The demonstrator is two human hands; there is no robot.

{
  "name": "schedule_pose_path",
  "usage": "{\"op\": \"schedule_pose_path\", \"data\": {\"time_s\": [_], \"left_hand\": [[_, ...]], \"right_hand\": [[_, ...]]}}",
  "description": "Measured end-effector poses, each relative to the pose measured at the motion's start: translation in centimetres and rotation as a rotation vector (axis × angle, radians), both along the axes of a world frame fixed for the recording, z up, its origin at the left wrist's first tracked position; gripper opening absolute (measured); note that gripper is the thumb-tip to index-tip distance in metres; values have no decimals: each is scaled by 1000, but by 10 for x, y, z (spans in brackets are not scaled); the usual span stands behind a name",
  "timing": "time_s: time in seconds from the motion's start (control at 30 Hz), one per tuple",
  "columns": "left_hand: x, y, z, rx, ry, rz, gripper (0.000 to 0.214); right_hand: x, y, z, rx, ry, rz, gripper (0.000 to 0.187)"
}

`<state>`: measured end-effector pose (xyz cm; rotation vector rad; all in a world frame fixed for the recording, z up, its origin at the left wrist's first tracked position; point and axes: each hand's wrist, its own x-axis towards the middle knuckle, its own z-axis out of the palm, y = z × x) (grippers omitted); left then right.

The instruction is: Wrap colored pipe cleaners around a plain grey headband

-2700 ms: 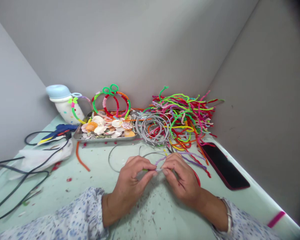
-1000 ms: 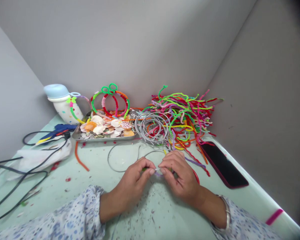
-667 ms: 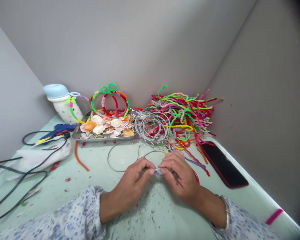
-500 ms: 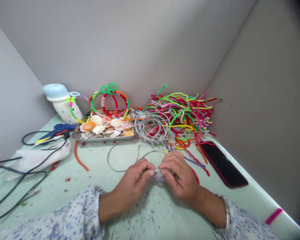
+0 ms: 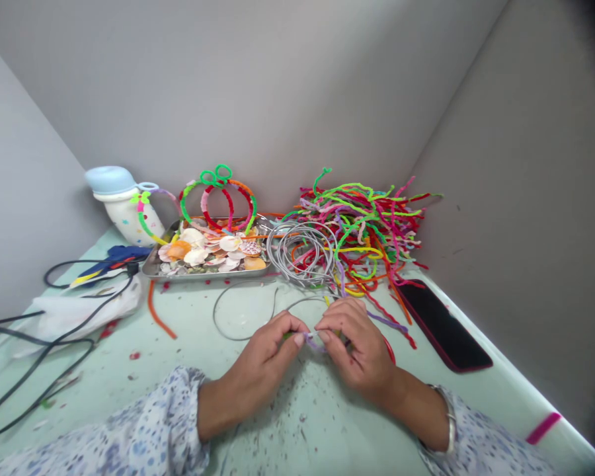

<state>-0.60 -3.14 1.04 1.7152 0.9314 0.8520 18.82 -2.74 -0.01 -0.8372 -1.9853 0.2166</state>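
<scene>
My left hand (image 5: 272,354) and my right hand (image 5: 354,344) meet fingertip to fingertip above the middle of the table, both closed in a pinch. Between them runs a light purple pipe cleaner (image 5: 315,343), with a small whitish piece at the fingertips that is too small to name. Bits of green show beside the left fingers, and a red curve comes out behind the right hand. Much of the held work is hidden by my fingers. Just beyond my hands, a thin grey wire (image 5: 218,324) loops over the tabletop.
A metal tray (image 5: 203,275) of seashells stands at the back, with pipe-cleaner hoops (image 5: 218,205) on it. Right of it lie a grey wire coil (image 5: 302,254) and a heap of pipe cleaners (image 5: 367,211). A phone (image 5: 443,324), a bottle (image 5: 129,211) and a black cable (image 5: 54,344) flank them.
My fingertips have shifted slightly around the purple pipe cleaner, and a little more of it shows between them. Everything else stays in place.
</scene>
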Motion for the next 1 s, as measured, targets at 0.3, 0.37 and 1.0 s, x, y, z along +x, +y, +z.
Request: {"op": "schedule_pose_path", "data": {"time_s": [0.3, 0.37, 1.0], "left_hand": [[1, -1, 0, 34, -9, 57, 20], [1, -1, 1, 48, -11, 76, 20], [0, 1, 3, -32, -132, 214, 17]], "right_hand": [[3, -4, 3, 187, 24, -100, 24], [5, -5, 4, 231, -2, -98, 23], [8, -8, 7, 161, -68, 416, 32]]}}
